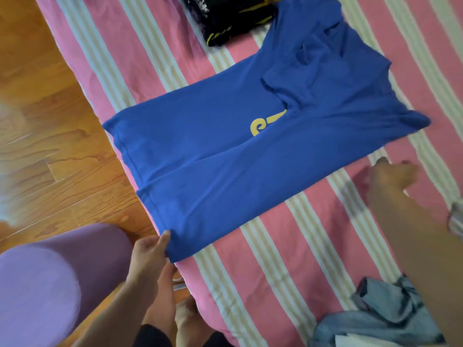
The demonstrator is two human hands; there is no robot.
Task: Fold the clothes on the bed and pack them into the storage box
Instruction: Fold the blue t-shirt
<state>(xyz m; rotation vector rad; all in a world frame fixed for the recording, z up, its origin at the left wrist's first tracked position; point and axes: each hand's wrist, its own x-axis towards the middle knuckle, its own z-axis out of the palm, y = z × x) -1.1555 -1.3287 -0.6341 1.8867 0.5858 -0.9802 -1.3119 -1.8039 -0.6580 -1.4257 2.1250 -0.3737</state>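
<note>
A blue T-shirt (225, 151) with a yellow print lies on the striped bed, both long sides folded inward and a sleeve folded over near the collar end. My left hand (150, 249) pinches the shirt's near hem corner at the bed's edge. My right hand (390, 176), blurred, hovers over the sheet just below the shirt's right end, touching no cloth that I can see. No storage box is in view.
The bed (275, 259) has a pink, white and beige striped sheet. A black garment with yellow marks (225, 18) lies at the top. Crumpled light-blue denim (380, 319) sits at the lower right. A purple rounded object (50, 284) and wooden floor (50, 121) are on the left.
</note>
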